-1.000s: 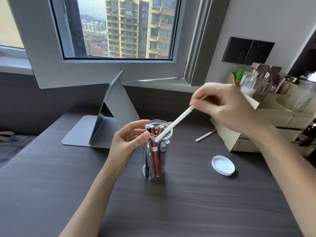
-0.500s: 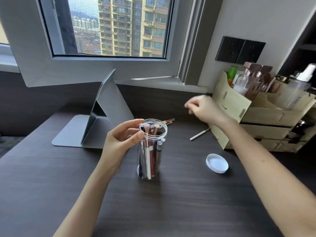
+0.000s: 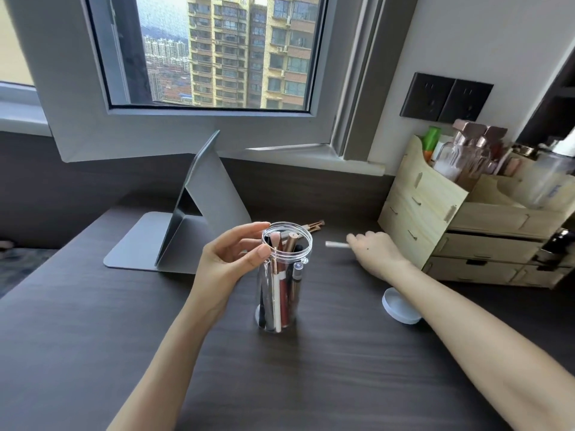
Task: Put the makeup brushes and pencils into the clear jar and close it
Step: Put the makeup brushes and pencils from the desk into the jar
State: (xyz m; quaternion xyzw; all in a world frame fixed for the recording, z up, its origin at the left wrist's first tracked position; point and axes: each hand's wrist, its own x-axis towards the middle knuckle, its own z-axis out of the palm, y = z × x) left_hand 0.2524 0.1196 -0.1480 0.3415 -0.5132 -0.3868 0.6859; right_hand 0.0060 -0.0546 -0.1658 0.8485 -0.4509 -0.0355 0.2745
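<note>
The clear jar (image 3: pixel 284 293) stands upright and open on the dark table, with several brushes and pencils inside. My left hand (image 3: pixel 228 264) holds it by the rim, thumb and fingers around its left side. My right hand (image 3: pixel 378 253) is down on the table to the right of the jar, fingers closed on a white pencil (image 3: pixel 336 244) whose end sticks out to the left. Two rose-gold brushes (image 3: pixel 315 227) lie on the table just behind the jar. The white lid (image 3: pixel 398 306) lies upside down on the table, partly hidden under my right forearm.
A grey folding mirror stand (image 3: pixel 199 213) sits behind and left of the jar. A wooden drawer organiser (image 3: pixel 435 209) full of bottles stands at the right, close to my right hand. The window sill runs along the back.
My right hand dropped a white pencil into the jar, then moved right and down to the table and closed on the other white pencil. My left hand stayed on the jar.
</note>
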